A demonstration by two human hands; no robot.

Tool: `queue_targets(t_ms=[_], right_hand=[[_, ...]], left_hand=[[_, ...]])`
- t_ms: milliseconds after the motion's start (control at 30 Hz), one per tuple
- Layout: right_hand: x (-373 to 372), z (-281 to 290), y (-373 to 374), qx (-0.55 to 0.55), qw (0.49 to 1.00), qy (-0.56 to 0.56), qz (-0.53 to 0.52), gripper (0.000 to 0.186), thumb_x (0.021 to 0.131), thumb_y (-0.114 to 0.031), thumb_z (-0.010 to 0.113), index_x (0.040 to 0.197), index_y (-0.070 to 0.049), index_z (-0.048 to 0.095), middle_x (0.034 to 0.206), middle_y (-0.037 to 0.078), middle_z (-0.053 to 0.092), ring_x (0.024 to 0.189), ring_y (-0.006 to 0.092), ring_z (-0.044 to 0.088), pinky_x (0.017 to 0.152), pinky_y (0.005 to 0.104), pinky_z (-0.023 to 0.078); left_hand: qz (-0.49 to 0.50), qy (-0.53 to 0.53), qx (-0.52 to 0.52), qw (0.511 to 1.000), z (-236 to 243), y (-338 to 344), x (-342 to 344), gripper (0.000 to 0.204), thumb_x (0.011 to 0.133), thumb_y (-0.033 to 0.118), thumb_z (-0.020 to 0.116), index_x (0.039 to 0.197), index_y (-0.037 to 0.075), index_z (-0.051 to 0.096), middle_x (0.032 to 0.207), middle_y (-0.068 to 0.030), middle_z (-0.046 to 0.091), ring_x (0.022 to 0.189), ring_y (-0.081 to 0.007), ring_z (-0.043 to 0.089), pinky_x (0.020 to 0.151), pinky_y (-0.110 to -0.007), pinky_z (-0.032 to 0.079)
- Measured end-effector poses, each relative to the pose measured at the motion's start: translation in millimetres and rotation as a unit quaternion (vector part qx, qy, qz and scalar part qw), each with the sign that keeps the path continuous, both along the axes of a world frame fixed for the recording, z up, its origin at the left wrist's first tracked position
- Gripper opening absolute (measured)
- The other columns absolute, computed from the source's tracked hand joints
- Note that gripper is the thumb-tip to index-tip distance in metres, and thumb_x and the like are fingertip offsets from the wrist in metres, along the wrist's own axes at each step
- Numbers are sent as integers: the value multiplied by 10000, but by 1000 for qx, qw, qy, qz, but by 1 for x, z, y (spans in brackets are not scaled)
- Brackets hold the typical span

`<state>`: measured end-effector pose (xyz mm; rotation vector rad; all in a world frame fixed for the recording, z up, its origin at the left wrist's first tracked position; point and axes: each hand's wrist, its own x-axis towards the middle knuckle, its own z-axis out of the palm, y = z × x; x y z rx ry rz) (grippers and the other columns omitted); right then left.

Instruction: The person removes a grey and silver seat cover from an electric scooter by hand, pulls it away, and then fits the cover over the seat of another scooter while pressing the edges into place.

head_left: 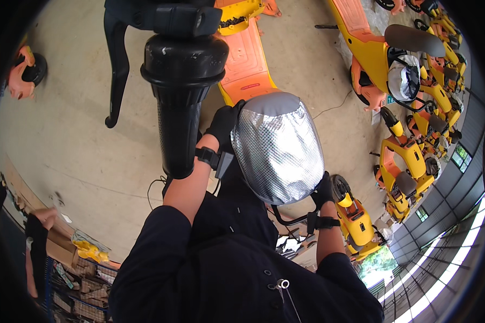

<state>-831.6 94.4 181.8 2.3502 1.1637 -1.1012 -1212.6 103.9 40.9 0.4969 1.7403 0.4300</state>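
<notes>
A shiny silver quilted cover (pixel 277 153) lies over the seat of a yellow and orange electric scooter (pixel 247 59), leaving a grey patch of the seat (pixel 275 102) bare at its front. My left hand (pixel 223 125), in a black glove, is closed on the cover's left edge near the front. At the rear right edge, my right hand (pixel 323 191), also gloved in black, grips the cover; its fingers are partly hidden. A black rear rail (pixel 288 220) curves out below the cover.
A black handlebar grip (pixel 180 102) with a brake lever (pixel 116 70) looms close at upper left. Another scooter (pixel 374 59) with a grey seat stands at right, with several more beyond. A person's arm (pixel 32 242) shows at far left near wire bins of parts (pixel 83 290).
</notes>
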Motion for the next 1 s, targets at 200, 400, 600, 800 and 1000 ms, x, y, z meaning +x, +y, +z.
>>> queue_targets(t_ms=[200,400,600,800,1000], right_hand=[[77,-33,9,43,962,-101,249,455,840,-203,425,1226,32,379,912,330,548,889,455,533,778,480,426],[-50,19,30,176,902,-245,309,363,838,-87,456,1190,4,449,967,203,556,879,368,550,857,446,412],[-197,68,13,-4,963,270,-3,255,922,-159,471,1123,-10,516,849,46,580,726,76,535,655,226,451],[-267,-32,-62,-77,878,466,-75,283,928,-225,450,1135,-37,493,1080,65,512,1002,181,497,898,330,406],[-318,-120,-92,106,430,610,-657,395,903,-352,499,1162,-53,496,1050,93,569,968,188,530,871,313,419]], left_hand=[[32,-149,192,970,-18,-16,14,550,901,471,413,1096,-28,536,925,-234,605,893,-333,592,775,-347,434],[-36,-24,250,967,-49,-42,15,464,923,416,387,1164,35,498,883,-240,599,860,-351,588,743,-366,451],[-28,-94,135,986,-43,-29,-6,489,887,451,480,923,-23,595,679,-154,567,654,-266,579,689,-352,457],[197,-512,-89,831,-26,-14,-18,483,906,429,460,1050,-24,547,868,-112,606,762,-201,580,737,-312,483],[254,-560,-82,784,13,-4,-12,458,938,280,435,1313,31,354,1083,-129,596,949,-207,572,859,-332,457]])
